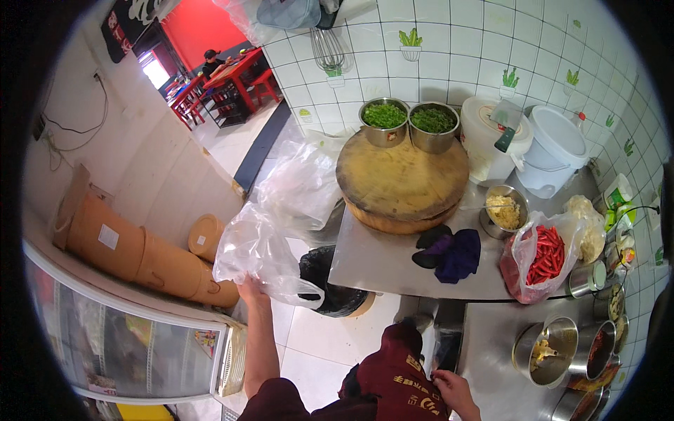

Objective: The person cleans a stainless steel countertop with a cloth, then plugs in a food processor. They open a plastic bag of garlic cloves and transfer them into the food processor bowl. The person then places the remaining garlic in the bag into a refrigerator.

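My left hand (254, 290) grips a translucent plastic bag (253, 247), which hangs crumpled over the floor beside a black-lined bin (329, 284). Part of my fingers is hidden behind the film. My right hand (455, 392) is low by the dark red apron (392, 363), its fingers curled; whether anything is between them is hard to see. Ahead, another translucent plastic bag (300, 184) lies by a thick round wooden chopping block (403, 173) on the steel table (379, 263). A dark purple cloth (458, 258) rests in front of the block.
Two steel pots of chopped greens (385, 116) stand at the block's back edge. White buckets (553, 152), a pot of minced garlic-like food (504, 210) and a bag of red chillies (545, 258) are to the right. A glass-topped freezer (126, 337) flanks me at left. A person (213, 63) sits far off.
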Demonstrator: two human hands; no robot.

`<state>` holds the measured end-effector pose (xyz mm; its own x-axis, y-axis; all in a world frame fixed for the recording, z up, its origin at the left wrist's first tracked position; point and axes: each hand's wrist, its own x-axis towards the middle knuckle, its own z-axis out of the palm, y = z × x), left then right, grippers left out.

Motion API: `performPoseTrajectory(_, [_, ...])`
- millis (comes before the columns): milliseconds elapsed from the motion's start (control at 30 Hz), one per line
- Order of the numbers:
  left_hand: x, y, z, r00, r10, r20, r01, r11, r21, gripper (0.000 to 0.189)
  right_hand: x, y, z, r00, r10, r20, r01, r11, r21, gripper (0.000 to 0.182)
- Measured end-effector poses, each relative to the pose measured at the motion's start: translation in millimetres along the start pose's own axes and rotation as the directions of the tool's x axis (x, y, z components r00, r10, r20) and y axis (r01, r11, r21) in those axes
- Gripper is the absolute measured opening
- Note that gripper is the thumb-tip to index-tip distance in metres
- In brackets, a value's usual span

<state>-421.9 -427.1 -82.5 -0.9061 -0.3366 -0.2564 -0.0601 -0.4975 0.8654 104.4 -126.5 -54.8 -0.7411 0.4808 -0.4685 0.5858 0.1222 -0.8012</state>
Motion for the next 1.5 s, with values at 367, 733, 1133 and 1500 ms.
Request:
performPoseTrajectory(367, [-32.0,35.1,193.2,0.789,0.498,0.360,-0.564,0.820,0.102,0.052,10.8,-20.4,-9.4,0.991,-0.103,-0.083,0.094,0.990,-0.101,0.024])
performPoseTrajectory(733, [38.3,-86.7,341.9,0.573,-0.165,0.803,-0.720,0.366,0.589,0.068,-14.0,-22.6,-8.0,0.979,0.053,-0.199,-0.065,0.997,-0.053,0.028])
performPoseTrajectory(1133, [97.1,-86.7,380.5,0.585,-0.323,0.744,-0.811,-0.267,0.521,0.084,4.6,-22.8,-40.4,0.914,0.181,-0.363,-0.172,0.983,0.056,0.032])
performPoseTrajectory(1500, [-247.9,-27.5,440.2,-0.422,-0.853,0.307,-0.784,0.513,0.349,0.049,-72.8,4.5,-52.8,0.585,0.653,-0.481,-0.262,0.713,0.650,0.022])
